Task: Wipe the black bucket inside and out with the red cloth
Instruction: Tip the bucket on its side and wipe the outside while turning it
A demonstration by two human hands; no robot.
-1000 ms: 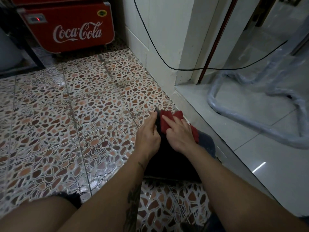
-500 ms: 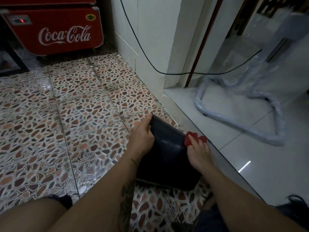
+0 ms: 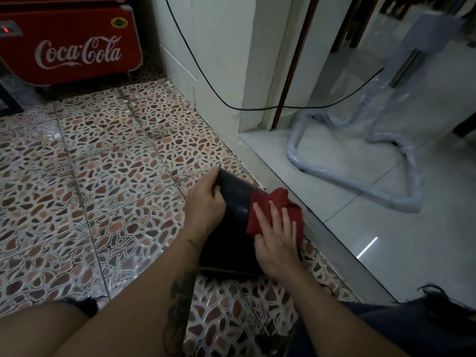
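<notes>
Black bucket (image 3: pixel 233 202) lies on its side on the pebble-pattern floor tiles (image 3: pixel 108 176), beside the grey threshold (image 3: pixel 334 243); left hand (image 3: pixel 204 204) clamps its far end, right hand (image 3: pixel 277 237) presses the red cloth (image 3: pixel 273 202) flat on the outer wall; push too hard and the round side may roll from the grip, cloth bunching and skipping patches
</notes>
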